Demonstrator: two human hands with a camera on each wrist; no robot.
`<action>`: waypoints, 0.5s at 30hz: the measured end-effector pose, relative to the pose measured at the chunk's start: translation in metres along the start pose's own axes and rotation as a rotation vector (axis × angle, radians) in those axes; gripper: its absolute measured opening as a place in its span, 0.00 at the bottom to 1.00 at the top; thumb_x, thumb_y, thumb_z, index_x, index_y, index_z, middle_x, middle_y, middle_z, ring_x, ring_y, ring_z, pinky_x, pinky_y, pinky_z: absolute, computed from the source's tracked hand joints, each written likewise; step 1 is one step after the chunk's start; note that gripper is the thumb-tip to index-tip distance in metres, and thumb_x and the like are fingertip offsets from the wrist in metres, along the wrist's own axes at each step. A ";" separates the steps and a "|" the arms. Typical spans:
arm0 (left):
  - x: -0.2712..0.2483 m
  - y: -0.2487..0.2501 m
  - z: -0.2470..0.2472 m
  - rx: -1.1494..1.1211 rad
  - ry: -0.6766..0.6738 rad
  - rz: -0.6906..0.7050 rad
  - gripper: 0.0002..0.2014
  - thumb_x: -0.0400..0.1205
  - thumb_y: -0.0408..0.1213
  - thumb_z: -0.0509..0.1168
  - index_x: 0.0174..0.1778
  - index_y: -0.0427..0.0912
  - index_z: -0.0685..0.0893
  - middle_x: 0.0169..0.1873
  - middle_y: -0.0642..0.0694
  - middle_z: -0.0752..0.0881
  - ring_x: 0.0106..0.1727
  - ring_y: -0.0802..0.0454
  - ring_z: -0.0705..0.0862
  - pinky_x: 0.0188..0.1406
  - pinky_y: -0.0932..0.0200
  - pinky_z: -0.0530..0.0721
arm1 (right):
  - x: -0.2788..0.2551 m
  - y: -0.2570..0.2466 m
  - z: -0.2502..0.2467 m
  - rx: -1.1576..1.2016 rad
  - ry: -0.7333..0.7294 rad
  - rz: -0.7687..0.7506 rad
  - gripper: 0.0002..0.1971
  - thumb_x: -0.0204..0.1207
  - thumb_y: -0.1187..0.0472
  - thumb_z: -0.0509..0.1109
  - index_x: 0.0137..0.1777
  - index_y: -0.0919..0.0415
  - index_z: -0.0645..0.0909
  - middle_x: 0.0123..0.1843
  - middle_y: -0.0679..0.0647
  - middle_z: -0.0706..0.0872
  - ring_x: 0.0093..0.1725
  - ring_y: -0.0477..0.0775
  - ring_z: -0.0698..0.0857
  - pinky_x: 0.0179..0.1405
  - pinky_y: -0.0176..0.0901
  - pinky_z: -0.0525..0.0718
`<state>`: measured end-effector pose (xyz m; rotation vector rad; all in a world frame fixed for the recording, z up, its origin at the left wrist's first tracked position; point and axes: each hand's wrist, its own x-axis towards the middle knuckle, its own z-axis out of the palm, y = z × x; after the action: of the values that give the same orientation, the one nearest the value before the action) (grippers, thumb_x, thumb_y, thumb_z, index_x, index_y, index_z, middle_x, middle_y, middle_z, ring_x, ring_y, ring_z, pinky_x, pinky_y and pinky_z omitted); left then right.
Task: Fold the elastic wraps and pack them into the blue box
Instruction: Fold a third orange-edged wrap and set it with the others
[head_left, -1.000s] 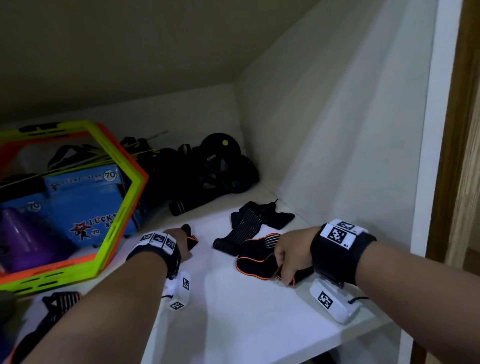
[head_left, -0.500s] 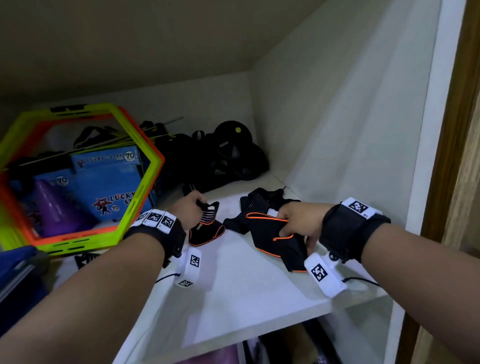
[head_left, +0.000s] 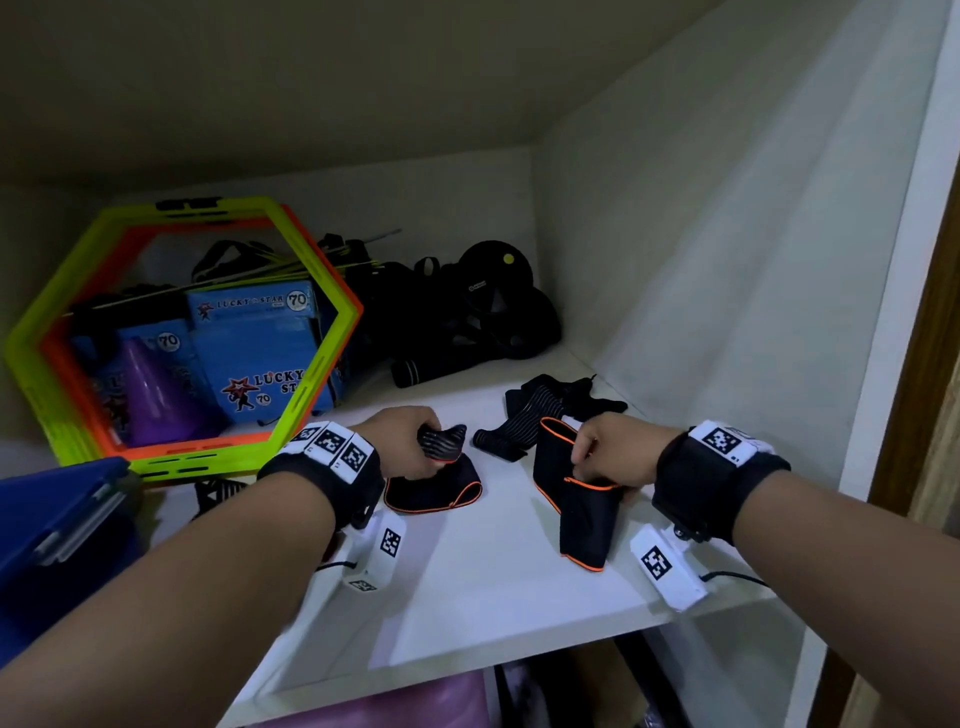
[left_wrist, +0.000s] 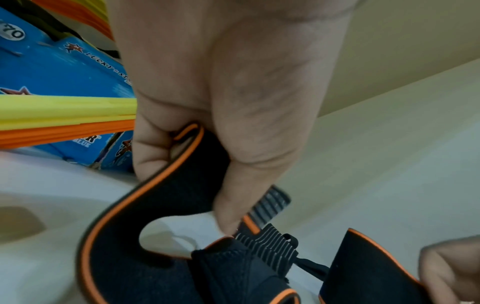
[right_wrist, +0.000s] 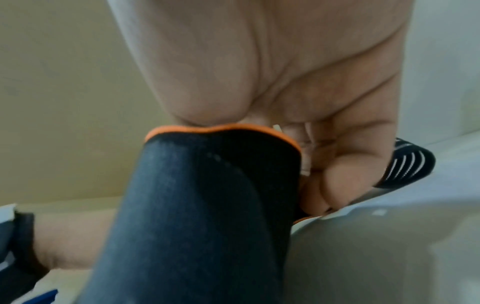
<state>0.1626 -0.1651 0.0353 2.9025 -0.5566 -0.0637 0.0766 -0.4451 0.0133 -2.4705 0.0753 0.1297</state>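
While two hands grip, three wraps show—black.

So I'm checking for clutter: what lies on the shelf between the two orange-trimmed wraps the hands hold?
In the head view, only bare white shelf lies between the left wrap and right wrap; a striped strap lies just behind the gap.

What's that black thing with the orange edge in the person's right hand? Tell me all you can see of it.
The black wrap is a soft, stretchy-looking fabric piece edged all round with thin orange piping. It is bent over on itself, its upper part lifted and its lower end resting on the white shelf. The right hand grips it near the top edge, fingers curled round the piping. Close behind it lies a striped black wrap; whether they touch is unclear.
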 end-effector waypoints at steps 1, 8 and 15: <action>-0.001 0.001 0.000 0.013 0.013 0.022 0.12 0.73 0.44 0.74 0.50 0.50 0.83 0.45 0.50 0.86 0.47 0.50 0.84 0.35 0.62 0.76 | 0.003 -0.001 -0.003 0.005 0.020 -0.002 0.05 0.75 0.64 0.71 0.38 0.60 0.84 0.31 0.52 0.81 0.31 0.51 0.80 0.27 0.38 0.77; -0.004 0.005 0.004 0.010 0.122 0.080 0.13 0.85 0.52 0.64 0.48 0.45 0.84 0.42 0.47 0.86 0.43 0.50 0.85 0.37 0.61 0.78 | 0.023 0.003 -0.015 -0.206 0.117 0.028 0.08 0.80 0.68 0.63 0.52 0.62 0.82 0.51 0.62 0.86 0.45 0.58 0.82 0.48 0.48 0.85; -0.012 0.009 0.002 -0.195 0.181 0.039 0.14 0.83 0.54 0.67 0.51 0.46 0.83 0.37 0.51 0.85 0.36 0.58 0.84 0.29 0.64 0.74 | 0.039 0.007 -0.010 -0.321 0.184 -0.008 0.13 0.71 0.68 0.71 0.52 0.55 0.89 0.60 0.59 0.81 0.53 0.59 0.86 0.50 0.43 0.85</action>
<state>0.1477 -0.1693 0.0349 2.6726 -0.5416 0.1411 0.1154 -0.4578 0.0124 -2.7975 0.1317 -0.0971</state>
